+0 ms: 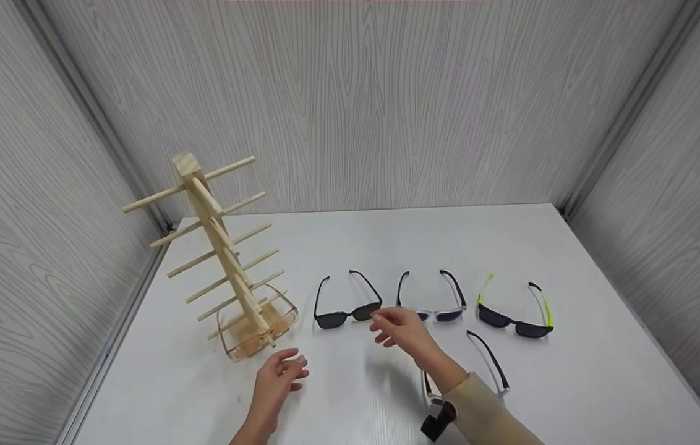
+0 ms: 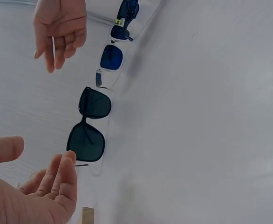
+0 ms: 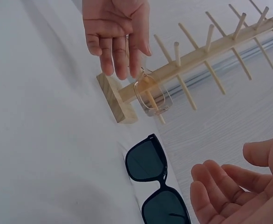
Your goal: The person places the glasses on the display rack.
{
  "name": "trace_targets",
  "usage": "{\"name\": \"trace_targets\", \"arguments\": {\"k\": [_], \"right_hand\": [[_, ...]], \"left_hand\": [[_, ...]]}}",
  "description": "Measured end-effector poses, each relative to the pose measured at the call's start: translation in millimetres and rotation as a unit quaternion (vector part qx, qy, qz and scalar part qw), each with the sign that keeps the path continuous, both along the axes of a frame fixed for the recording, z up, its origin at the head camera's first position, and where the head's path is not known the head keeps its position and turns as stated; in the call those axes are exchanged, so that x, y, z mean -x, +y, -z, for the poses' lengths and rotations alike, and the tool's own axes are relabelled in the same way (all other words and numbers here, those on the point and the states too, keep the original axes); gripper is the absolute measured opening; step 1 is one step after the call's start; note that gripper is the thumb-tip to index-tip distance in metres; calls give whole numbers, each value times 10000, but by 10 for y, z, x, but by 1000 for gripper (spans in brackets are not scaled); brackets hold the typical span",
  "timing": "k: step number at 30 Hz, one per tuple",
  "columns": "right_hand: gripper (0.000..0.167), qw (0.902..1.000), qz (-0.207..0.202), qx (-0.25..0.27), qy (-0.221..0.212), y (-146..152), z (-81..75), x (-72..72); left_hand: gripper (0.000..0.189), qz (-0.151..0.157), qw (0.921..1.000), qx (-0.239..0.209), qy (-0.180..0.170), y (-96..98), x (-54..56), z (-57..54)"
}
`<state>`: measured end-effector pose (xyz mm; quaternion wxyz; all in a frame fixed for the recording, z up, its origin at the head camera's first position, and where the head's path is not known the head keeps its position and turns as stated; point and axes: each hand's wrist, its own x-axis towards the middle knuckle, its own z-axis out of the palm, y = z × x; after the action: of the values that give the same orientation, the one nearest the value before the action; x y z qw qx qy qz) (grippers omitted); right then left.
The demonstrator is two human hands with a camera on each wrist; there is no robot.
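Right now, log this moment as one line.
left hand: empty, near rack | right hand: empty, near black sunglasses | light-framed glasses: low on rack | yellow-armed sunglasses: on table

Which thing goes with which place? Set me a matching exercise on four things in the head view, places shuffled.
Things:
1. Wooden rack
2. Black-framed sunglasses
3. Pale-fronted sunglasses
4. Yellow-green-armed sunglasses

Places:
A. Middle of the back row of three
B. Left of the whole back row
C. Right end of the back row
D. Left end of the back row

Pairs: 1-B, 2-D, 3-A, 4-C
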<state>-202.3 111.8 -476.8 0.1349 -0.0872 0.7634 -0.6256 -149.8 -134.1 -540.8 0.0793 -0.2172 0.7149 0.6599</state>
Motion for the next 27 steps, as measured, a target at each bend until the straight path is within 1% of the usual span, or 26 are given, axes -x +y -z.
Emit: {"name": "trace_targets", "arguments": {"k": [2, 4, 8, 11, 14, 17, 21, 27], "right_hand": [[30, 10000, 44, -6, 18, 56, 3, -15], [29, 9999, 108, 12, 33, 119, 42, -6], [32, 9995, 297, 52, -8, 283, 226, 60], [37, 9984, 551, 7, -118, 412, 366, 96], [41, 9964, 822, -118, -148, 521, 441, 93], [42, 9944, 1033, -184, -131, 613, 461, 72], [42, 9930, 1169, -162, -99, 734, 455, 43], [36, 9899, 1404, -155, -131, 912, 456, 6]], "left_hand": [[47, 73, 10000, -9, 36, 49, 5, -2], [48, 161, 9998, -33, 114, 95, 15, -3], [50, 357, 9990, -106, 232, 180, 29, -1], [49, 471, 9984, -168, 260, 234, 32, 7], [47, 569, 9976, -247, 294, 287, 34, 13], [45, 658, 9968, -307, 320, 343, 41, 19], [45, 773, 9959, -318, 354, 421, 45, 20], [47, 943, 9942, -300, 410, 547, 56, 28]]}}
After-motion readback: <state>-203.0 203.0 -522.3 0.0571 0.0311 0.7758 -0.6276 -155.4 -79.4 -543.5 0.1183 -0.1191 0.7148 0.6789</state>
